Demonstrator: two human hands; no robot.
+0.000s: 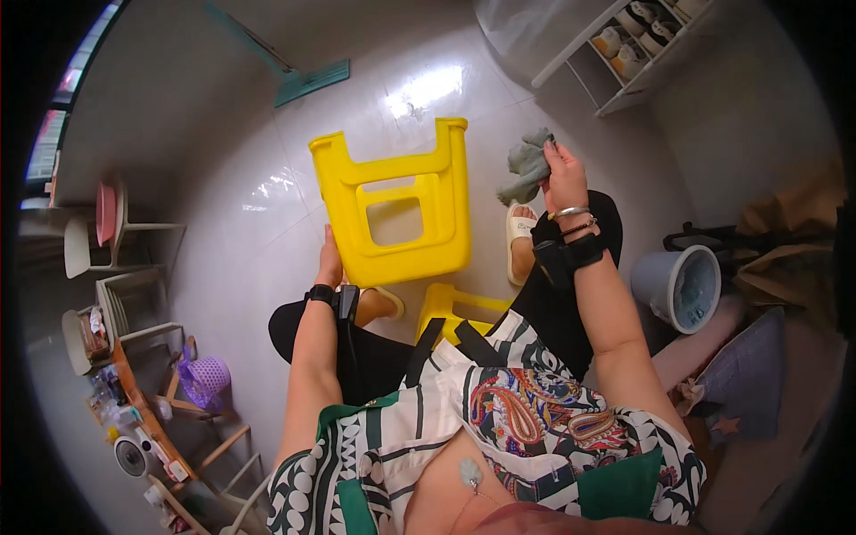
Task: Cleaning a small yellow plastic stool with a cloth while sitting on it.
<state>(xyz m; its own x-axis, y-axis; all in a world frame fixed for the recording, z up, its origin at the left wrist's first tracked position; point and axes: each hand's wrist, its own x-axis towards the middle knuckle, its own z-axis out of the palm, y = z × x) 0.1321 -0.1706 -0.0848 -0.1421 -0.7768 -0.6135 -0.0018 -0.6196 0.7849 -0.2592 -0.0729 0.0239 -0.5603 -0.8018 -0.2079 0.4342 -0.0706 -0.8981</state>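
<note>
A yellow plastic stool (343,192) is held tilted in front of me, one side with a square opening facing up. My left hand (330,259) is at its lower left edge; most of the fingers are hidden behind the stool. Off to the right of the stool, my right hand (564,178) pinches a crumpled grey-green cloth (528,164), which hangs away from the stool. Under me, between my legs, is a second yellow stool (437,308), partly covered by my clothes.
A grey bucket (651,283) stands to my right, beside brown paper bags (794,276). At the far left lies a teal floor squeegee or broom (312,82). A white rack (615,80) with slippers is at the far right. Chairs (134,308) and a cluttered wooden table (143,401) line the left.
</note>
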